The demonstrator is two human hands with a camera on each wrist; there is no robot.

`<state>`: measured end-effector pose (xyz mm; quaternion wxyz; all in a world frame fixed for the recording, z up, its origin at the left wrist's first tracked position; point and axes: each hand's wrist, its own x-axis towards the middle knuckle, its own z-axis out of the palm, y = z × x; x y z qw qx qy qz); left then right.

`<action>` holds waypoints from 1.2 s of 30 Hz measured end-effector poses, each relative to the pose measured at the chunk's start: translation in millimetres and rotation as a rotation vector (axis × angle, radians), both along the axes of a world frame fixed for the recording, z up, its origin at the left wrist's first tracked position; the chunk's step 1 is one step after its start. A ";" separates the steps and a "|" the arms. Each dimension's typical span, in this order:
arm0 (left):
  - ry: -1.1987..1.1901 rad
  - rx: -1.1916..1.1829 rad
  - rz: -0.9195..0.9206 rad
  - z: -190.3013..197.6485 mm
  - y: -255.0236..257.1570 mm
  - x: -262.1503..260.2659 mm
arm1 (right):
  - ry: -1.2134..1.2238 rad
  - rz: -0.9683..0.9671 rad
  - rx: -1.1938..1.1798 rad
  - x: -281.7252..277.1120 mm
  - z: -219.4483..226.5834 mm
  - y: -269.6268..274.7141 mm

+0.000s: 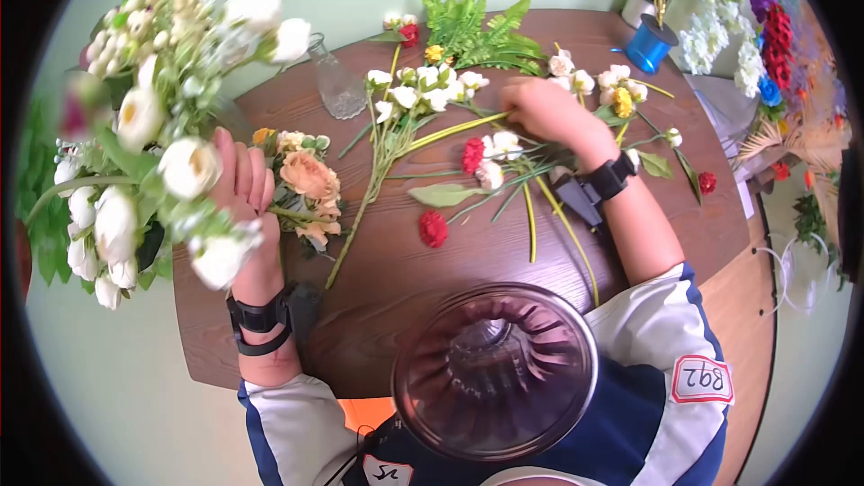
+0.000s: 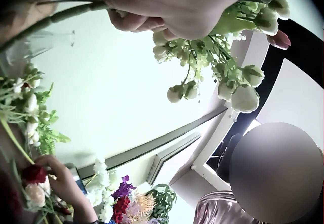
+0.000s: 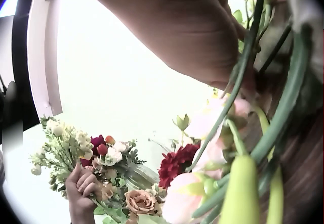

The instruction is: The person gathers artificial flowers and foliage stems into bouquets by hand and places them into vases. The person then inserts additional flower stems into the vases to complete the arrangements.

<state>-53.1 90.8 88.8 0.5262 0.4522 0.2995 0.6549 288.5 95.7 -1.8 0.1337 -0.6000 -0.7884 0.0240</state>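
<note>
My left hand [image 1: 243, 175] is raised at the table's left side, its fingers curled round the stems of a bunch of white artificial flowers [image 1: 189, 166]. Green stems [image 2: 66, 11] stick out of that grip in the left wrist view. Just beside it are peach roses [image 1: 310, 175]. Over the far middle of the table, my right hand [image 1: 562, 117] reaches down among loose flowers, fingers bent at the end of a yellow-green stem [image 1: 459, 129]; its fingertips are partly hidden behind stems in the right wrist view. White blooms [image 1: 423, 90] and a red carnation [image 1: 472, 155] lie close by.
A clear glass vase [image 1: 337, 81] stands at the back left of the brown table [image 1: 378, 342]. Green fern leaves [image 1: 477, 31] lie at the back. A blue ribbon spool [image 1: 650, 43] is at the back right, with more colourful flowers [image 1: 776, 54] beyond.
</note>
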 end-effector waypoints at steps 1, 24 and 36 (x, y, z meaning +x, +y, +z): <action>-0.126 -0.071 0.018 4.3 -3.5 2.6 | -0.036 -0.139 -0.040 5.1 4.5 -0.7; 0.001 0.134 0.257 16.4 -2.3 -33.9 | 0.472 -0.117 -0.298 -42.2 -10.0 113.8; -0.113 0.042 0.312 41.5 -9.0 -42.5 | 0.693 -0.530 0.578 -16.5 24.5 87.7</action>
